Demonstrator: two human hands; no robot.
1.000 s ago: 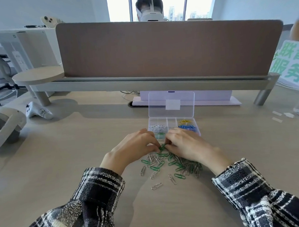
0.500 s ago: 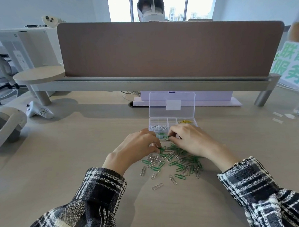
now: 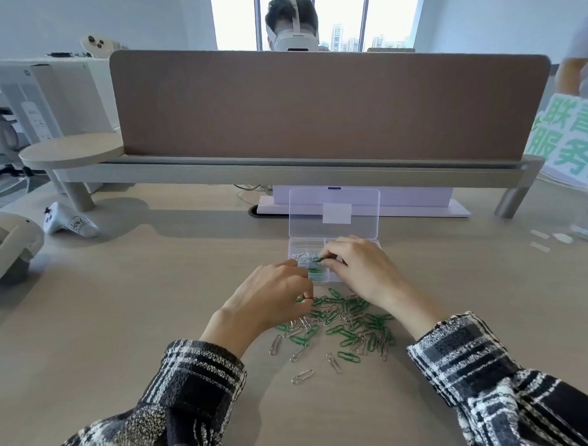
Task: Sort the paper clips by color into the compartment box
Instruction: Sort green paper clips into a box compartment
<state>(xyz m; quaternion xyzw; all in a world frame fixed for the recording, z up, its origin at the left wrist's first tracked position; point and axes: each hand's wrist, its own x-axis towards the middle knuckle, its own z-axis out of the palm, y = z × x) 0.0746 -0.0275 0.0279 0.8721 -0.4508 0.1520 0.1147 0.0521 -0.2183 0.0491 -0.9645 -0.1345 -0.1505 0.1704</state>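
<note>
Over half-hidden box (image 3: 306, 219), right hand (image 3: 362, 267) pinches green clip (image 3: 317, 259); left hand (image 3: 272, 298) pinches second clip (image 3: 303, 299).

sign (image 3: 567, 143), far right: large green characters, 联 beside a cut-off one, 服务! beneath | white controller (image 3: 71, 223), far left: handwritten label, too small to read

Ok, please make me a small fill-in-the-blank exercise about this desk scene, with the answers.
The right hand pinches a ____ paper clip above the compartment box.
The pile on the desk mixes green and ____ clips.
The box's clear lid is ____, not shut.
Missing words: green; silver; open.
</note>
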